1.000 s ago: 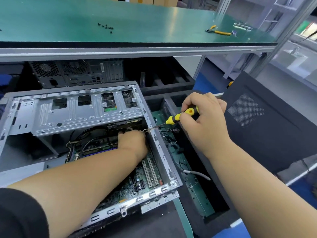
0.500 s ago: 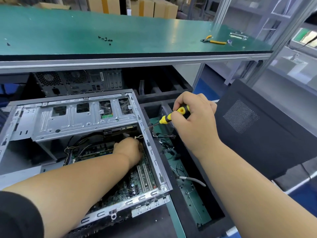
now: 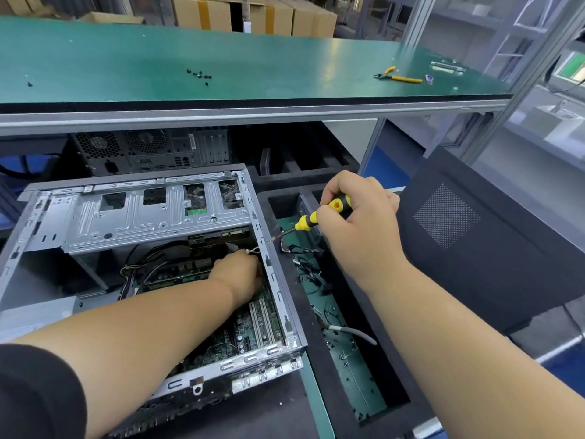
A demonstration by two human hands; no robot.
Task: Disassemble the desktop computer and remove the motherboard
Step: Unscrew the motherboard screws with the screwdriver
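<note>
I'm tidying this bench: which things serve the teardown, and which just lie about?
In use: open grey metal computer case; green motherboard; yellow-black screwdriver, gripped by right hand; left hand inside.
Idle: yellow-handled pliers; cardboard boxes.

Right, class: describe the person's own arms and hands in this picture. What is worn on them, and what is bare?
Both hands are bare: no gloves, rings or watch show on the left hand or the right hand. The forearms are uncovered too. The left arm has a black sleeve pushed up near the elbow. No sleeve shows on the right arm within the picture.
</note>
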